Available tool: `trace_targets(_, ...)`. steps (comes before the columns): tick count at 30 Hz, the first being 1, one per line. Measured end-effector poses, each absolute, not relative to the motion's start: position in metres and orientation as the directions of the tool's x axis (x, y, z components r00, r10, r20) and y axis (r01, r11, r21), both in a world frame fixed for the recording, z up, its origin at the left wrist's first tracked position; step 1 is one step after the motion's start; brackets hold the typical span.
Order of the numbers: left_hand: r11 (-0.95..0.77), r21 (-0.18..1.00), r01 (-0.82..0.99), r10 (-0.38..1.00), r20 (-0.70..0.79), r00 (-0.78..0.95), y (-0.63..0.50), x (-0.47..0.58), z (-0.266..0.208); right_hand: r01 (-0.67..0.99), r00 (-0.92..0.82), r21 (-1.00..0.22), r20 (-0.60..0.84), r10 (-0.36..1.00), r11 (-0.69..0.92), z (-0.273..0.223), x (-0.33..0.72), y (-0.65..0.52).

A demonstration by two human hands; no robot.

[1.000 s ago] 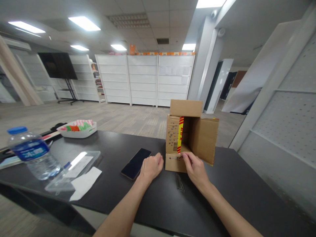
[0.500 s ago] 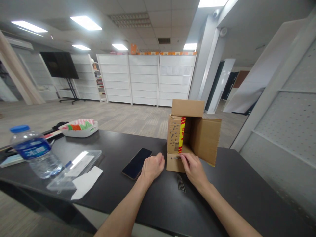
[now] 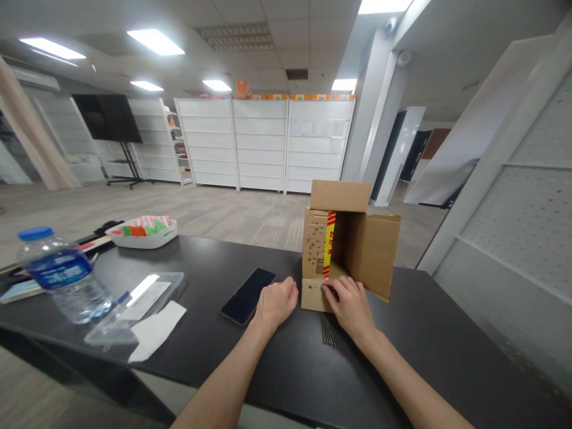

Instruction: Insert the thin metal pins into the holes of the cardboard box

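Note:
A cardboard box (image 3: 366, 250) lies on its side on the black table (image 3: 290, 369), its opening toward me and its flaps spread. Red-and-yellow tape (image 3: 329, 244) runs down its left flap. My right hand (image 3: 351, 307) pinches the low front flap (image 3: 311, 296) at a row of small holes. Whether anything small sits between the fingertips is hidden. My left hand (image 3: 276, 302) rests as a loose fist on the table just left of that flap, holding nothing. Several thin metal pins (image 3: 328, 331) lie on the table between my wrists.
A dark phone (image 3: 248, 287) lies left of my left hand. Further left are a clear plastic bag with paper (image 3: 138, 304), a water bottle (image 3: 60, 277) and a white tray of coloured items (image 3: 143, 232). White perforated panels (image 3: 513, 238) stand to the right.
My right hand has slid slightly left along the front flap. The left hand and the box have stayed put; the view shifted a little.

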State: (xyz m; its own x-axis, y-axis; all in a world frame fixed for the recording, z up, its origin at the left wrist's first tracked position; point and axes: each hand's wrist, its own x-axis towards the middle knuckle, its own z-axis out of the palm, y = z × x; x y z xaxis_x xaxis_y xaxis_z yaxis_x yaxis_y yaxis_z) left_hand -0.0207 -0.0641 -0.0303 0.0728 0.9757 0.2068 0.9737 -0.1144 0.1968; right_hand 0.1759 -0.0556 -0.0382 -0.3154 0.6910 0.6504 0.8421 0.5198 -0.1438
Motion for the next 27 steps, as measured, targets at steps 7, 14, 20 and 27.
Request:
trace_targets(7, -0.111, 0.204, 0.973, 0.978, 0.197, 0.071, -0.064, -0.021, -0.031, 0.761, -0.399, -0.225, 0.577, 0.713, 0.608, -0.03, 0.181, -0.079)
trace_targets(14, -0.124, 0.202, 0.971, 0.975, 0.208, 0.081, -0.064, -0.021, -0.031, 0.693, -0.514, -0.264, 0.473, 0.716, 0.671, -0.032, 0.186, -0.109)
trace_targets(20, -0.093, 0.217, 0.972, 0.982, 0.182, 0.053, -0.066, -0.019, -0.027, 0.684, -0.526, -0.256, 0.476, 0.705, 0.683, -0.036, 0.187, -0.115)
trace_targets(27, -0.105, 0.2, 0.974, 0.979, 0.193, 0.066, -0.064, -0.02, -0.03, 0.684, -0.554, -0.247, 0.435, 0.709, 0.686, -0.035, 0.185, -0.116)
